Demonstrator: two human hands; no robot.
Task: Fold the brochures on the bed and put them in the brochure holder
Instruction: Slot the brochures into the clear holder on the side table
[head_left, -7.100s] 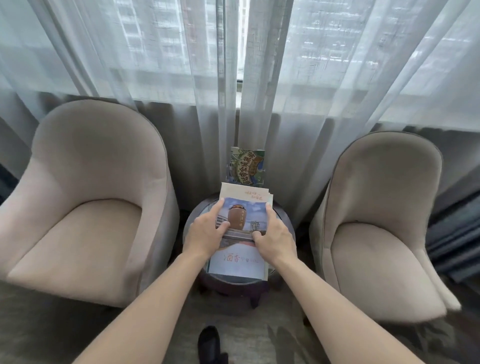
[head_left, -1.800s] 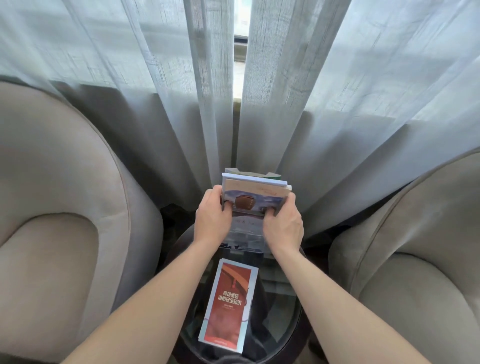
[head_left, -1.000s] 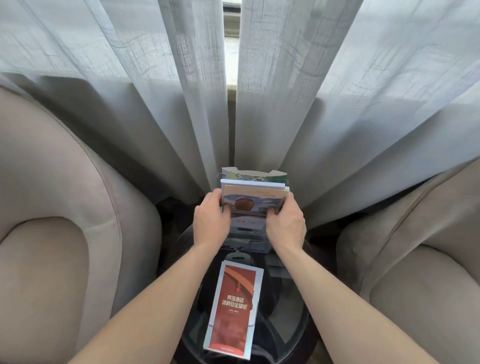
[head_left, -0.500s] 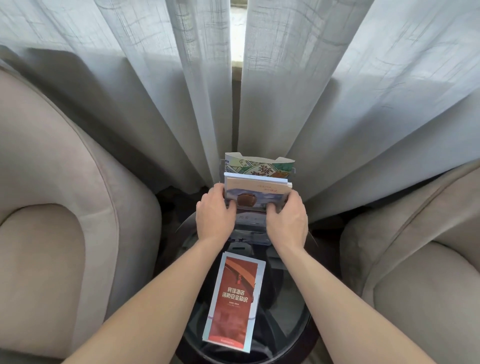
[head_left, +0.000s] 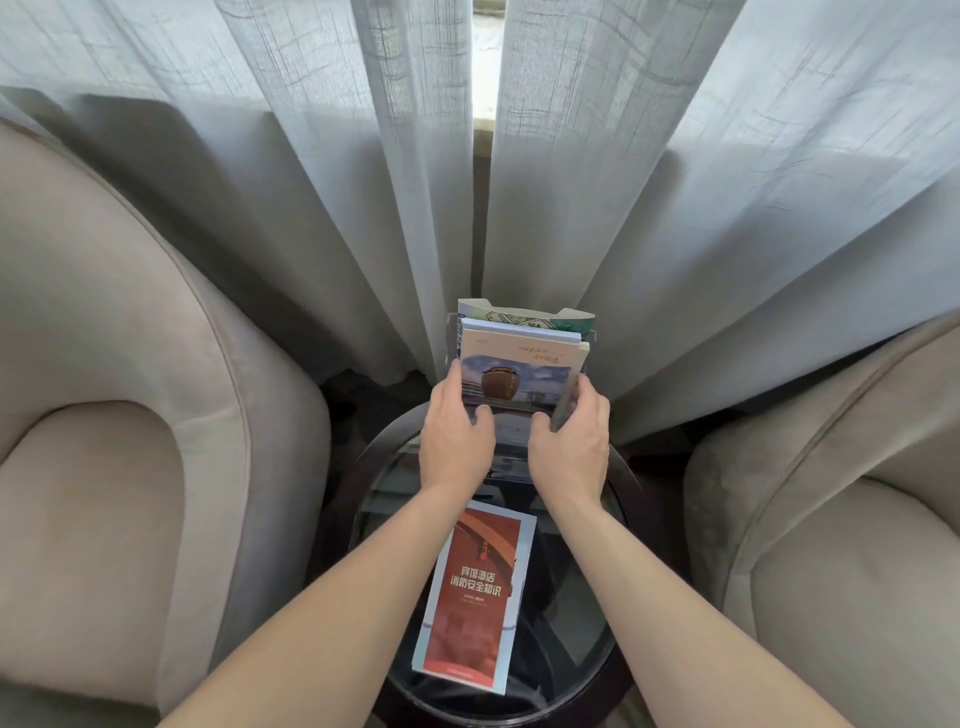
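Brochure stack (head_left: 519, 376) gripped upright by left hand (head_left: 454, 434) and right hand (head_left: 571, 441), thumbs in front and fingers curled round side edges, apparently for square seating in clear brochure holder (head_left: 591, 338) on glass table (head_left: 582, 623); red brochure (head_left: 475, 592) flat alongside, awaiting insertion.

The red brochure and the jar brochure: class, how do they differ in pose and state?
The red brochure lies flat on the glass table, untouched; the jar brochure stands upright in the holder, gripped by the left hand and right hand. Red is alone; the jar one fronts a stack. Both are folded.
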